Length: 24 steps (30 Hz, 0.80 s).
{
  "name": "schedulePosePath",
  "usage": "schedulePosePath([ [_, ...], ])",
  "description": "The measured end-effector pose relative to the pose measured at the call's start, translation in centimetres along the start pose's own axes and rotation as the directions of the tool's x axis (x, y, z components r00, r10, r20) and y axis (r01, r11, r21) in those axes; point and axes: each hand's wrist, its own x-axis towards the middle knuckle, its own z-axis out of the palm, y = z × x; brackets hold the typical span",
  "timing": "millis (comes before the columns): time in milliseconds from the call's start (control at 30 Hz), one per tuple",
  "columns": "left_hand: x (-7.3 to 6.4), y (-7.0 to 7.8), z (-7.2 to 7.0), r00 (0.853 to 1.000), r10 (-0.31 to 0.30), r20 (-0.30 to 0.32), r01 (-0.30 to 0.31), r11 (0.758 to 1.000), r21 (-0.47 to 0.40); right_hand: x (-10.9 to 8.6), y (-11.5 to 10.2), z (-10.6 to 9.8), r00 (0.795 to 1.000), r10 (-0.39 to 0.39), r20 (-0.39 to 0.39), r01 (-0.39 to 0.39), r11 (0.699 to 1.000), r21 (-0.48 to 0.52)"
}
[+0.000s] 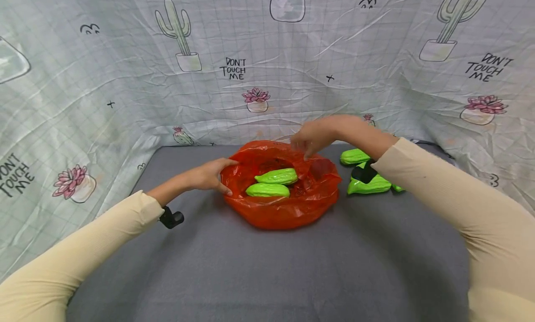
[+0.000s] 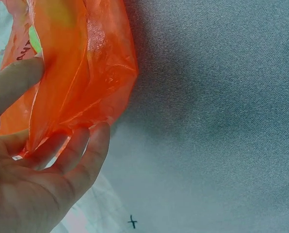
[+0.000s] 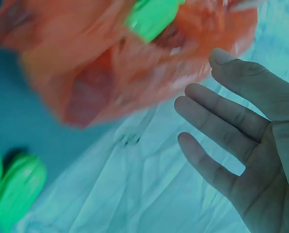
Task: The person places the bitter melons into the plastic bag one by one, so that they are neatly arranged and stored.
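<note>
A red-orange plastic bag sits on the grey table with its mouth spread upward. Inside it lie two bright green, ridged bitter gourds, side by side. My left hand holds the bag's left rim, thumb inside and fingers along the outer side, as the left wrist view also shows at the orange film. Above the back right rim hovers my right hand, fingers pointing down. In the right wrist view its fingers are spread and loosely bent, with nothing between them.
Several more green bitter gourds lie on the table right of the bag, partly behind the right forearm. A printed cloth with cactus drawings hangs behind and along both sides. Grey table surface stretches in front of the bag.
</note>
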Motion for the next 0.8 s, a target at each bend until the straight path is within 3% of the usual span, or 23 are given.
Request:
schedulePosePath([
  [200,-0.1,0.1,-0.1,1.000,0.002,-0.003,-0.002,1.000,-0.009,-4.8,3.0,1.3,0.995,0.005,-0.097,-0.001,0.999,0.038],
  [433,-0.2,0.3,-0.2,1.000,0.007,-0.003,-0.007,1.000,-0.002,-8.8,5.1,3.7,0.991,0.074,-0.113,-0.058,0.988,0.142],
  [600,-0.1,0.5,-0.2,1.000,0.019,0.000,-0.019,1.000,0.004,-10.7,6.4,5.6,0.986,0.128,-0.105,-0.103,0.972,0.212],
  [800,0.0,0.4,-0.1,1.000,0.019,0.004,-0.019,1.000,0.004,-11.7,7.8,8.3,0.986,0.139,-0.097,-0.113,0.967,0.230],
])
